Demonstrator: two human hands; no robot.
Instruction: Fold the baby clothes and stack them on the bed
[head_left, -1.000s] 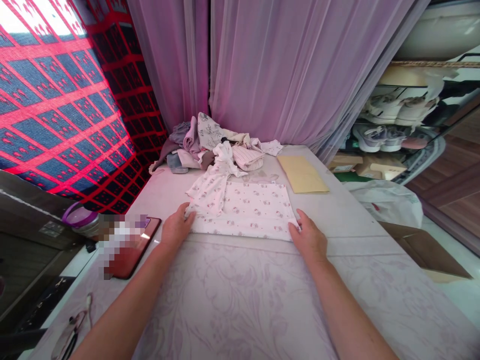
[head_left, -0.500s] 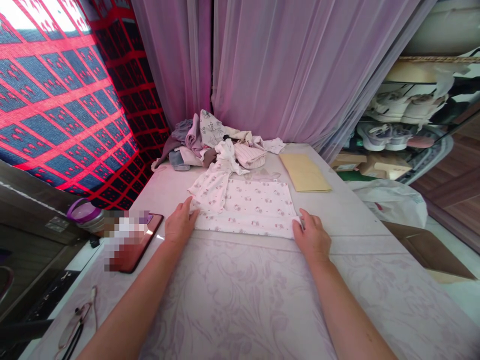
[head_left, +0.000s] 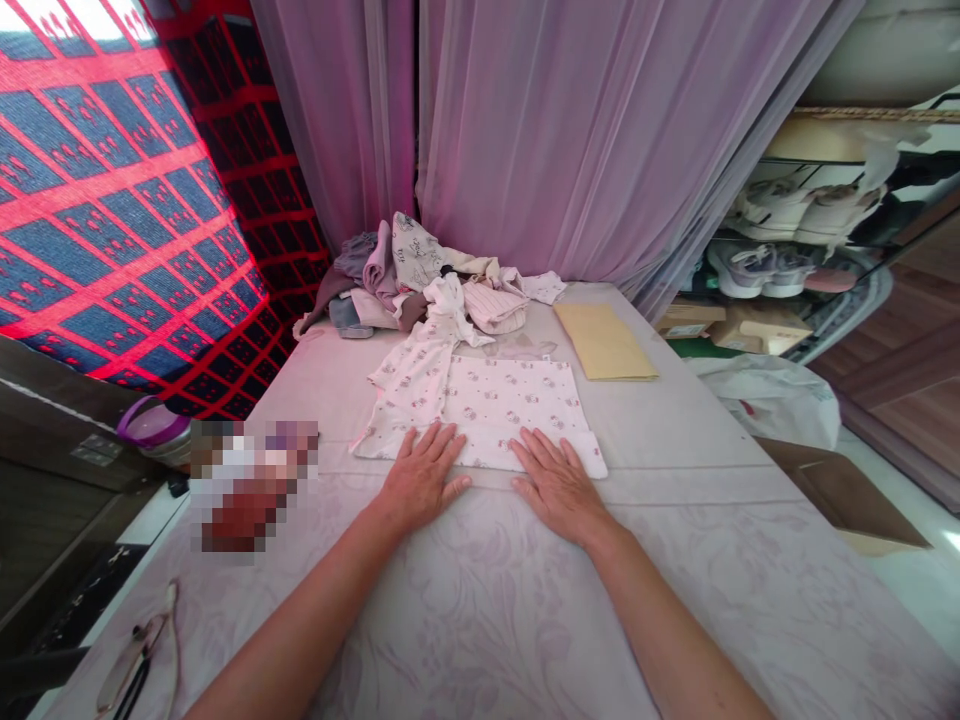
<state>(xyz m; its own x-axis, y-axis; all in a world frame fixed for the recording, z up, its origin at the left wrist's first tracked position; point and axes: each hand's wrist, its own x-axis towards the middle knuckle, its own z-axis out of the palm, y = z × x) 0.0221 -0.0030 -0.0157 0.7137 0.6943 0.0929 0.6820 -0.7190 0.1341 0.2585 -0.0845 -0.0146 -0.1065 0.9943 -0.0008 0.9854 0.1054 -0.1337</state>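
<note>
Spread flat, holding nothing, my left hand (head_left: 421,482) and right hand (head_left: 561,486) rest on the near edge of the printed garment (head_left: 514,395) atop the patterned cover (head_left: 480,610), apparently smoothing; folding would call for pinched corners.

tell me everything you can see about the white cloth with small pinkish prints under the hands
The white cloth with small pinkish-red printed figures looks like thin, soft fabric. It lies mostly flat, roughly rectangular, on the pale floral-patterned cloth cover; at its far left, matching print continues into a crumpled bunch reaching the heap of mixed clothes. The left hand and right hand rest their fingers on its near edge.
</note>
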